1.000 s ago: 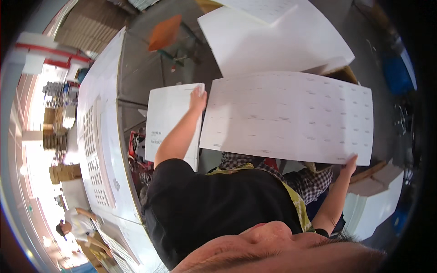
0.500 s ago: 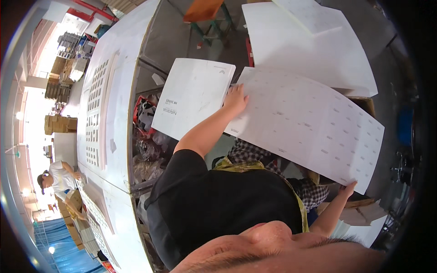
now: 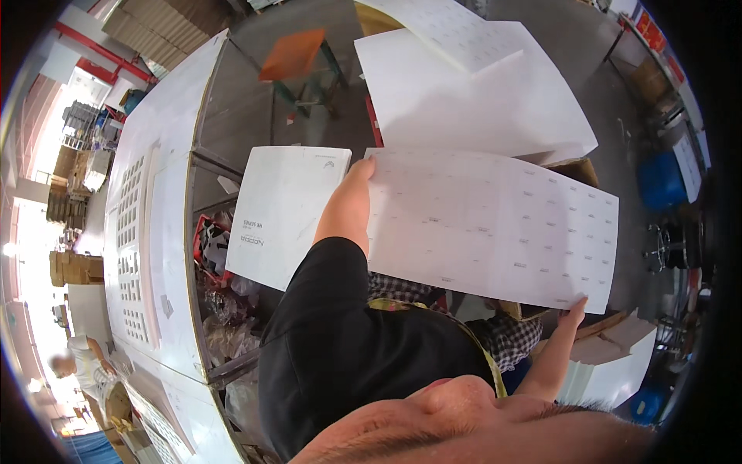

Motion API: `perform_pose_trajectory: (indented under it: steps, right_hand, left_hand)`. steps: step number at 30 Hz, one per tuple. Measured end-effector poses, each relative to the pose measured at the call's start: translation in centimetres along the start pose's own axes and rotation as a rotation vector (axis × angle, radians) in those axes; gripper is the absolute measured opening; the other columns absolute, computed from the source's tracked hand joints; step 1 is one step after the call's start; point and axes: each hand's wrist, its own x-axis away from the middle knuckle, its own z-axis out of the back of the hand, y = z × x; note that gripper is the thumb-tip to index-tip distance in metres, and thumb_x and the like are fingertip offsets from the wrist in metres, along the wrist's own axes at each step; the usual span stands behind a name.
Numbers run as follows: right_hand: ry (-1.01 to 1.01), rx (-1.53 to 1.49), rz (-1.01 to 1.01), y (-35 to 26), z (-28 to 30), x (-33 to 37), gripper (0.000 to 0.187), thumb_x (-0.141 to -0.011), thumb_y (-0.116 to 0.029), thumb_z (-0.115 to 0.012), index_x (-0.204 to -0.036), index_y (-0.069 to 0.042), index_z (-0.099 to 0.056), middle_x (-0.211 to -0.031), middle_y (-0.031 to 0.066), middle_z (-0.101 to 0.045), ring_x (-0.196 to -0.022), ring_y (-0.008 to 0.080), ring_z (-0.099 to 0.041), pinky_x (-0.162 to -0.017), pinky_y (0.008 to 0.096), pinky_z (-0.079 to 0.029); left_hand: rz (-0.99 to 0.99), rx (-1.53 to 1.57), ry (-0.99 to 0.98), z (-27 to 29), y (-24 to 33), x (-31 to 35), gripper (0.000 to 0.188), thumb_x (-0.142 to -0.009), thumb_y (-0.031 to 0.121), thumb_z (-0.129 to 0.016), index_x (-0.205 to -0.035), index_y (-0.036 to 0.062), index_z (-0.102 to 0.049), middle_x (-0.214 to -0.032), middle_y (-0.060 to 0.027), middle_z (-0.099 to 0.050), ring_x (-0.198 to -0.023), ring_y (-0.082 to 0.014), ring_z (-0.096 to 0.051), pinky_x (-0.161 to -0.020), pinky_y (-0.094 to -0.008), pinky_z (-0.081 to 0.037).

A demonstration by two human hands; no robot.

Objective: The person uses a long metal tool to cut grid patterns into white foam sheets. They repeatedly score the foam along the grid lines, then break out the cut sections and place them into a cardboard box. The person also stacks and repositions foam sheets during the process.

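A large white sheet (image 3: 479, 224) printed with rows of small dark marks stretches in front of me, slightly bowed. My left hand (image 3: 362, 168) grips its far left corner, thumb side showing, the other fingers mostly hidden. At the near right corner my right hand (image 3: 573, 313) pinches the edge, thumb on top and fingers underneath. Left of the sheet is a flat white panel or box (image 3: 290, 209) with dark printing, partly behind my left arm. Part of an open brown carton (image 3: 576, 170) shows beyond the sheet's far edge.
A larger white surface (image 3: 464, 100) lies beyond, with another marked sheet (image 3: 456, 31) on it. To the left runs a long white table (image 3: 174, 124) bearing cut-out panels (image 3: 131, 240). An orange-topped stool (image 3: 294, 56) stands far off. A person (image 3: 89, 367) works at lower left.
My left hand has gone from resting on the sheet's left edge, fingers spread, to gripping its far left corner. The right hand keeps its corner. The whole view has shifted.
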Motion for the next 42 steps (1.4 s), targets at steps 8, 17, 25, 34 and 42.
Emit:
perform_pose_trajectory:
  steps: [8,17,25,34,42]
  right_hand:
    - [-0.117,-0.105,0.002,0.0,-1.3,0.7,0.052,-0.093,-0.050,-0.045,-0.123,-0.009,-0.053,-0.113,0.0061,-0.061,-0.093,0.0233,-0.061,-0.062,0.0358,-0.049]
    - [-0.132,-0.119,0.055,-0.1,-0.9,0.6,0.055,-0.094,-0.049,-0.045,-0.128,-0.005,-0.051,-0.119,0.0075,-0.059,-0.098,0.0254,-0.061,-0.069,0.0363,-0.050]
    - [-0.114,0.001,0.078,-0.6,-0.6,2.0,0.053,-0.095,-0.042,-0.046,-0.127,0.000,-0.050,-0.118,0.0111,-0.059,-0.099,0.0278,-0.061,-0.073,0.0397,-0.053]
    - [-0.095,0.036,0.175,3.2,-0.5,3.4,0.053,-0.094,-0.040,-0.050,-0.113,0.009,-0.057,-0.102,0.0139,-0.064,-0.086,0.0257,-0.062,-0.071,0.0380,-0.052]
    - [0.038,0.119,0.304,3.0,-2.5,2.9,0.057,-0.091,-0.042,-0.055,-0.107,0.012,-0.056,-0.098,0.0163,-0.064,-0.085,0.0237,-0.061,-0.075,0.0368,-0.048]
  left_hand:
    - [-0.051,-0.026,-0.116,5.2,2.1,3.5,0.060,-0.088,0.045,-0.054,-0.125,-0.0018,-0.050,-0.121,-0.0235,-0.056,-0.111,-0.0385,-0.055,-0.093,-0.0437,-0.044]
    - [-0.127,-0.101,-0.179,8.6,5.7,4.9,0.056,-0.089,0.045,-0.054,-0.120,-0.0004,-0.057,-0.118,-0.0206,-0.060,-0.109,-0.0364,-0.058,-0.089,-0.0443,-0.046]
    - [-0.042,-0.135,-0.117,12.7,4.2,10.8,0.056,-0.090,0.048,-0.052,-0.122,0.0014,-0.057,-0.122,-0.0197,-0.057,-0.113,-0.0318,-0.055,-0.093,-0.0444,-0.043]
    - [-0.205,-0.425,-0.092,15.3,-3.0,11.3,0.062,-0.092,0.051,-0.045,-0.124,-0.0021,-0.054,-0.125,-0.0217,-0.056,-0.120,-0.0339,-0.051,-0.101,-0.0407,-0.037]
    - [-0.140,-0.687,0.010,14.0,-4.3,4.3,0.067,-0.085,0.049,-0.058,-0.125,-0.0042,-0.048,-0.121,-0.0215,-0.057,-0.112,-0.0322,-0.055,-0.090,-0.0407,-0.046]
